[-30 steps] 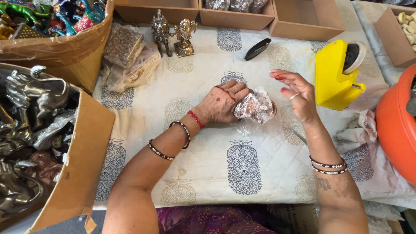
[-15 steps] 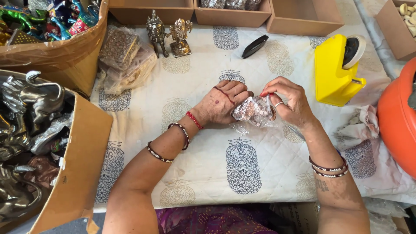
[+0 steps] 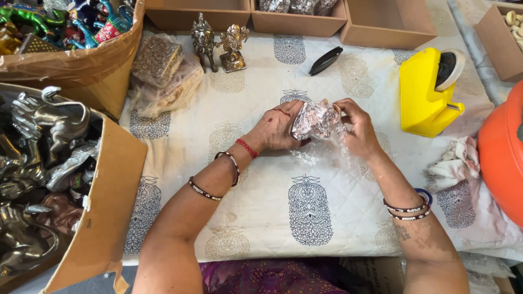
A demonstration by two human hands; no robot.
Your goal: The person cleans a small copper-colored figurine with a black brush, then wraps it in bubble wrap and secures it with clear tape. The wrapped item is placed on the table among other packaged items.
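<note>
The left hand (image 3: pixel 280 128) and the right hand (image 3: pixel 357 128) meet over the middle of the desk (image 3: pixel 256 218), both closed around a small silvery figure (image 3: pixel 315 120) that is partly swathed in clear bubble wrap (image 3: pixel 321 155). The left hand cups the figure from the side with fingers curled under it; the right hand pinches the wrap against its far side, thumb on top. A loose tail of wrap hangs below the figure and rests on the quilted cloth.

To do this well, the person would likely keep the figure steady in the left hand and let the right hand draw the wrap snug, folding the loose tail over any thin parts so nothing pokes through. Wrap pulled too hard could tear; left slack, it may slip off.

The yellow tape dispenser (image 3: pixel 427 92) stands near the right hand, within easy reach. Two bare metal figures (image 3: pixel 219 41) stand upright further back, beside a bagged stack (image 3: pixel 160 71). A carton (image 3: pixel 95 218) of larger silver figures sits at the left.
</note>
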